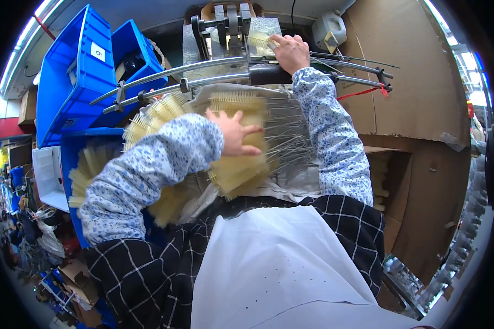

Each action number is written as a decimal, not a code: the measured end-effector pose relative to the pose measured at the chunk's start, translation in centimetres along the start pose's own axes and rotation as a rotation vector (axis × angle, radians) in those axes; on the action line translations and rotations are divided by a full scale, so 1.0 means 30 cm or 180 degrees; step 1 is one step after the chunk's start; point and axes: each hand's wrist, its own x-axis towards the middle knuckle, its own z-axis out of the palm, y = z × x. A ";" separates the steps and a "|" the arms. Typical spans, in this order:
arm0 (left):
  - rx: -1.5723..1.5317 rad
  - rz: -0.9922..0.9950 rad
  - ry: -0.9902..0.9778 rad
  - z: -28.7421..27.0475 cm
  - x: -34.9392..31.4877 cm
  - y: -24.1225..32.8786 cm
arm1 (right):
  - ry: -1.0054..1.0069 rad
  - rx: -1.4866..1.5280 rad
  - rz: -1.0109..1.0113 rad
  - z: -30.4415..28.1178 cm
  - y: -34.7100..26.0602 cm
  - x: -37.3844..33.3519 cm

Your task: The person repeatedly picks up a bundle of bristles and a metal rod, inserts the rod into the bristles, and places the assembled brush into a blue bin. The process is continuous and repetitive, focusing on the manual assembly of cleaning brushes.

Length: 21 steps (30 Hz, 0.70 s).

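Observation:
A pile of pale yellow bristle brushes (237,104) with thin wire stems (285,134) lies in front of me, the stems pointing right. My left hand (235,135) rests over the bristles with its fingers spread, a little blurred. Farther off, at the metal machine (220,33), my right hand (291,53) is closed, its fingertips on a small pale yellow bristle brush (259,40). The palm side of that hand and most of that brush's stem are hidden. Two metal rods (214,80) run crosswise between the machine and the pile.
Blue bins (77,71) stand at the left, with more brushes (88,170) in a lower blue bin. A tall cardboard sheet (406,71) and an open cardboard box (400,181) are at the right. A white jug (330,28) sits behind the rods. Red ribbon (368,93) hangs from a rod end.

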 end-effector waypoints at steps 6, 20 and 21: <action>-0.0352 -0.0197 0.0145 0.146 -0.025 0.107 | -0.0002 -0.0049 -0.0026 0.012 -0.014 0.008; -0.0361 0.0157 0.0922 0.180 -0.168 0.059 | -0.0058 0.0191 -0.0046 0.076 0.011 0.034; -0.0448 0.0170 0.0950 0.174 -0.186 0.047 | -0.0051 0.0202 -0.0039 0.077 0.009 0.036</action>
